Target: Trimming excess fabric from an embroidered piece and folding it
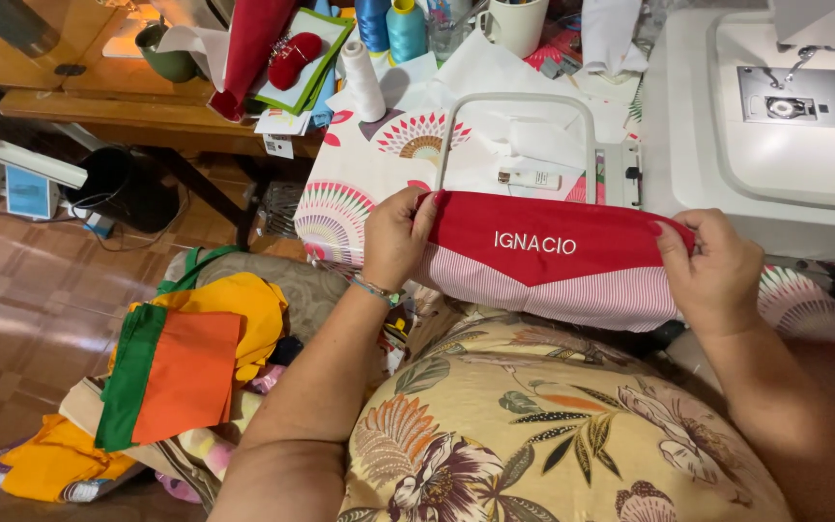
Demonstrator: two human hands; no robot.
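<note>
Both hands pinch one cloth piece, stretched flat between them. Left hand [395, 238] is closed on the left end of the red fabric piece [543, 253], fingers curled over the top edge, thumb hidden behind. Right hand [717, 275] is closed on the right end, thumb on the front face, fingers behind. Cloth sits at centre frame, held above the lap, just at the near edge of the table. Its top part is solid red with white stitched lettering, ending in a downward point; a red-and-white striped band runs along the lower edge.

At 12 o'clock of the cloth, a white embroidery hoop [517, 101] lies on the patterned tablecloth [340, 208], its near side just beyond the cloth's top edge. At 1 to 2 o'clock, the white sewing machine [775, 164]; its front edge is near the right hand, slightly apart. At 11 o'clock, well apart, a white thread cone [362, 82], blue thread spools [390, 27], a white mug [516, 24].

At 8 o'clock, on a seat beside the left forearm, a pile of orange, green and yellow fabric [181, 372]. At 6 o'clock, the floral dress [553, 435] fills the lap. Floor [21, 319] at 9 o'clock is tiled; a black bucket [123, 184] stands under the wooden table [99, 106].

Room: free air mainly toward the person and to the left over the pile; machine crowds the right, hoop crowds the far side.
</note>
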